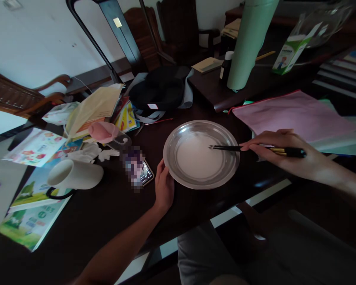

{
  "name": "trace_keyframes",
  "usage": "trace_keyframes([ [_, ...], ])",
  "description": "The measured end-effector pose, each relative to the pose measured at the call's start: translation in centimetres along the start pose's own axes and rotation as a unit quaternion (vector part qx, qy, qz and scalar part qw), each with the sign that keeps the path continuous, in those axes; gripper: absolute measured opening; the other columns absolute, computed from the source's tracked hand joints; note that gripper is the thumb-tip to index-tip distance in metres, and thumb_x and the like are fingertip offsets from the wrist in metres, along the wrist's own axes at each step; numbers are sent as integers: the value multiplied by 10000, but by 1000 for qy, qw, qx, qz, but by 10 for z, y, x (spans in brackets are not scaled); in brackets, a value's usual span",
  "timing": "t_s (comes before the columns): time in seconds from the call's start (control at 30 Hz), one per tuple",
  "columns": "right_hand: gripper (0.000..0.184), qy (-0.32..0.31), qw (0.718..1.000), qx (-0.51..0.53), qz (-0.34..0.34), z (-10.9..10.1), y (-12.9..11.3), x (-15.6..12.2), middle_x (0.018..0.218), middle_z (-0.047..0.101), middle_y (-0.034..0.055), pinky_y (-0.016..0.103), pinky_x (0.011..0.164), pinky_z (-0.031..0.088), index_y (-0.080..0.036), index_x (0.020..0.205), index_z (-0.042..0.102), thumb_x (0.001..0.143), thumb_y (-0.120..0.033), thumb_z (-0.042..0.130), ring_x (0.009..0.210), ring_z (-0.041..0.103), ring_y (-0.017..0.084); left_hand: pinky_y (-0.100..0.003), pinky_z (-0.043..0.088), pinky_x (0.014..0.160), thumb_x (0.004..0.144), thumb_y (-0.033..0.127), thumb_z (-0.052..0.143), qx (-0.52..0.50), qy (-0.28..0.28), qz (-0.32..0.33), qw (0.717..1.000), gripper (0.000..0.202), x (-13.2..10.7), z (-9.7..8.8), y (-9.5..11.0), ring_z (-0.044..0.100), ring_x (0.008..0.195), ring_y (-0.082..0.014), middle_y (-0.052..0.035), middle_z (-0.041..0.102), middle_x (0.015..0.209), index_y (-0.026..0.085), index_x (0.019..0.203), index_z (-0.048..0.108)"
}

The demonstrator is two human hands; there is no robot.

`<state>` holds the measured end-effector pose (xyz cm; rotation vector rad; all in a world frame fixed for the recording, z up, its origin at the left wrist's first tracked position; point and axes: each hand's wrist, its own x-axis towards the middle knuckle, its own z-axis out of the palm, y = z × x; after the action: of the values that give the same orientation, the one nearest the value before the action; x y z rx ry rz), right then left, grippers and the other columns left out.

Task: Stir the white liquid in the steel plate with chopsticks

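Note:
A shallow round metal bowl (169, 158) rests on the dark table in front of me. Its bottom looks whitish; whether that is liquid or bare metal I cannot tell. At the bowl's left edge, my left hand (164, 186) grips the rim, with the thumb side up and part of the fingers hidden below it. Black chopsticks with gold bands (229, 148) are held in my right hand (280, 152), which comes in from the right. They lie nearly level over the bowl's right side, and a small dark bit shows at their tips.
Left of the bowl are a phone (146, 174), a white mug (83, 174), and booklets (32, 221). Behind stand a black round object (157, 89) and a tall green bottle (246, 51). A pink zip pouch (290, 114) lies at the right.

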<state>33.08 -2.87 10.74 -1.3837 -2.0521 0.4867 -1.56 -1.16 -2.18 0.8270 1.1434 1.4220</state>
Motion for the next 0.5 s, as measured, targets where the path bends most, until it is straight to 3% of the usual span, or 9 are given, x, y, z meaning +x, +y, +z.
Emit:
trace_keyframes([
  [0.17,225,-36,999,24,-4,-11,-1,-19,1104,858,-60,581,860,551,-524,1132,808,1058,-595,607,980,802,323,-368,560,1092,855,513,831,-14,8,-3,1000,392,0,0,0,719,1228,-260,-53,778,1260,284,1170,792],
  [0.37,233,-71,991,112,-26,28,-13,-14,1088,872,-14,472,853,529,-389,1149,830,1084,-465,619,960,811,240,-348,551,1103,881,486,812,-13,2,-2,1000,357,1,0,-1,714,1243,-246,-44,775,1270,286,1175,790],
  [0.5,241,-82,991,88,-56,51,-8,5,1132,874,4,489,883,492,-361,1140,822,1088,-434,598,1006,802,243,-350,553,1097,857,493,842,-26,7,-7,1000,406,1,1,-1,718,1234,-247,-50,778,1270,273,1193,782],
])
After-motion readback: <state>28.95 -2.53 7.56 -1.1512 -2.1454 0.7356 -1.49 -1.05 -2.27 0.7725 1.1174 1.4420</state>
